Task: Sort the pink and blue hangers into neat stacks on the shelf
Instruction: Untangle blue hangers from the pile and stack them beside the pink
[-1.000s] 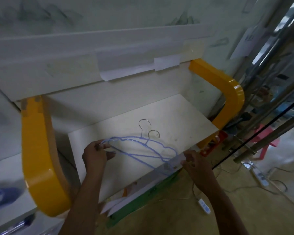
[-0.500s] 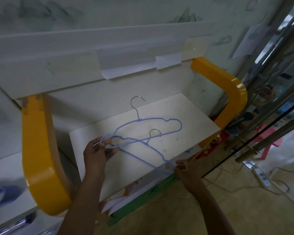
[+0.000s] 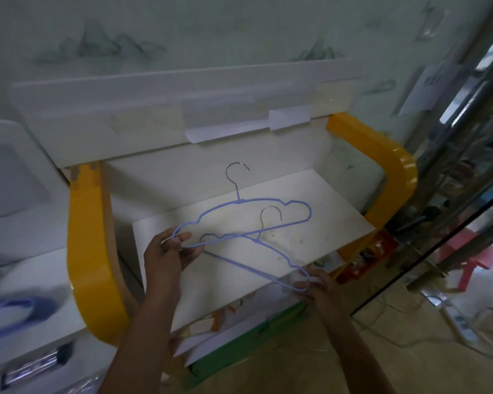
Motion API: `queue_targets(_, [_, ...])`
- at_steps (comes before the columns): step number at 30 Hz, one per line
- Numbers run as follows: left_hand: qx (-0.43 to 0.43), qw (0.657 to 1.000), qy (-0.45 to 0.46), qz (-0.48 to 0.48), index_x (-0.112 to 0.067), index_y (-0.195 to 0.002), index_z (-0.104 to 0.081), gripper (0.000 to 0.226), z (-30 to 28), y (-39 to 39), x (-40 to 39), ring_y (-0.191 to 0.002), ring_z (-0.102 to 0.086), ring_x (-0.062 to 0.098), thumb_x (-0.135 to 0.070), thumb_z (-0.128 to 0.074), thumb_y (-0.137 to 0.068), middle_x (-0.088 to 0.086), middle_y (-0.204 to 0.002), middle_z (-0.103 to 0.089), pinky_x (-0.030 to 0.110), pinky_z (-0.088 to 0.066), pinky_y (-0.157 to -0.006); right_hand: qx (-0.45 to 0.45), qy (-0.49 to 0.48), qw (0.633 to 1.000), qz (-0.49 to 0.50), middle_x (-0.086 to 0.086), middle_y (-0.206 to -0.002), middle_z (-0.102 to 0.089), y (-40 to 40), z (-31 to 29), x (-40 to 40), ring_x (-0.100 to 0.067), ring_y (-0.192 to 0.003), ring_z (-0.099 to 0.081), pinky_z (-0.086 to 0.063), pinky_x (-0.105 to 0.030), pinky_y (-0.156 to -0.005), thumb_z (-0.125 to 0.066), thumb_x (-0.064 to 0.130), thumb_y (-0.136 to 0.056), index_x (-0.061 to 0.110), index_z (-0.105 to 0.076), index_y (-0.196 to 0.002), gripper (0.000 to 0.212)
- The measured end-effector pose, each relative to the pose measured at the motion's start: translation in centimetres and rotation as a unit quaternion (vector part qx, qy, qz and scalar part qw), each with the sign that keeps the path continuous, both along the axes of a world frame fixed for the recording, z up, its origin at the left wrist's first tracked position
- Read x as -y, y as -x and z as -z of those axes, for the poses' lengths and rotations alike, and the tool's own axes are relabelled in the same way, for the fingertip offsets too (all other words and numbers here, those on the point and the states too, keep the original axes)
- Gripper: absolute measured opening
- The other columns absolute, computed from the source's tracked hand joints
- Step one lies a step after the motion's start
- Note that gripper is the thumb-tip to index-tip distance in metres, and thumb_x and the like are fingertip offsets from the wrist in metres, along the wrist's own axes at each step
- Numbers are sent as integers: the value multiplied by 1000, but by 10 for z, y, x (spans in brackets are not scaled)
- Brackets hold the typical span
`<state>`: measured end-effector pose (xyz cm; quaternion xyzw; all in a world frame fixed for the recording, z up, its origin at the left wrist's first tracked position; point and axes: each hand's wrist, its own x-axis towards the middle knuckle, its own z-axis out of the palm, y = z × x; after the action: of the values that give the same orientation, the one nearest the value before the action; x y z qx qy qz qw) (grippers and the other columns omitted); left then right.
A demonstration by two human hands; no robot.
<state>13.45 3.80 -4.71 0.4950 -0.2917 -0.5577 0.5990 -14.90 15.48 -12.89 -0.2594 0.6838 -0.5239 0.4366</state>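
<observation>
A: Hands?
B: Left hand [image 3: 168,253] pinches the left tip of the upper blue hanger [image 3: 271,201], fingers curled round the wire. Right hand [image 3: 315,285] grips the right tip of the lower blue hanger [image 3: 268,250] at the white shelf's [image 3: 325,200] front edge.

A: Where are the hangers against the shelf?
B: Both over it. The upper one's metal hook points toward the shelf's back wall. The lower one runs slantwise down to the front edge. Their wires cross above the shelf's middle; whether they touch, cannot tell.

A: Anything else?
B: Yellow curved arms [image 3: 88,251] flank the shelf both sides. A pink stool [image 3: 473,251] stands well right of the shelf, behind a glass door.
</observation>
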Motion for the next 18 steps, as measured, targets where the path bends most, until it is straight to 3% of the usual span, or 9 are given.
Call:
queue_targets(2, [-5,1000,4,-7,-5,-106,-59,20,-5,0,-11,-57,-67,18,3,-41,-100,14,-93,-67,28,-59,-59,1,19,1000,2,-19,-96,-73,10,-6,-7,-35,-81,-74,-61,-41,-73,-59,-4,-91,8,-66,-110,23])
queue_targets(5, [-15,1000,11,-20,-5,-106,-58,20,-14,0,-31,-59,-69,22,3,-41,-101,12,-93,-67,27,-59,-58,-16,54,998,-11,-20,-98,-72,23,-20,-21,-35,-79,-74,-61,-47,-75,-62,-2,-89,3,-67,-110,22])
queue_targets(9, [-15,999,30,-37,-6,-106,-59,18,-25,0,-64,-65,-71,26,0,-43,-101,12,-95,-67,29,-60,-61,-21,92,995,-36,-21,-88,-69,38,-47,-44,-21,-60,-72,-61,-29,-57,-57,-10,-89,-6,-63,-107,19])
queue_targets(11, [-6,998,35,-57,-7,-106,-60,17,-32,-2,-82,-67,-71,26,-1,-45,-101,13,-96,-67,29,-60,-61,-23,102,993,-47,-23,-95,-70,45,-55,-55,-27,-68,-73,-62,-37,-66,-58,-6,-90,-3,-66,-106,18])
queue_targets(13, [8,996,42,-72,-6,-108,-60,17,-37,-3,-102,-70,-71,28,-1,-46,-100,12,-97,-68,29,-60,-62,-21,120,990,-67,-20,-101,-71,52,-60,-69,-34,-77,-73,-60,-48,-74,-68,9,-88,10,-73,-95,9])
queue_targets(14, [17,996,43,-78,-5,-109,-60,17,-39,-4,-112,-75,-71,32,-1,-47,-100,11,-98,-68,30,-61,-63,-14,127,989,-77,-17,-100,-72,53,-67,-76,-34,-79,-73,-60,-47,-73,-78,29,-80,18,-76,-88,13])
queue_targets(16, [25,995,47,-86,-4,-112,-60,18,-41,-8,-133,-84,-69,37,-1,-47,-100,13,-103,-68,32,-62,-67,-10,123,987,-104,-8,-94,-73,56,-70,-89,-27,-80,-73,-61,-35,-68,-84,67,-51,26,-76,-87,55])
queue_targets(18, [26,994,56,-93,-4,-111,-60,18,-43,-13,-156,-88,-68,39,-1,-47,-100,18,-106,-67,35,-62,-71,-10,138,981,-136,-5,-92,-73,53,-74,-103,-24,-82,-73,-59,-29,-68,-78,73,-50,24,-71,-99,70])
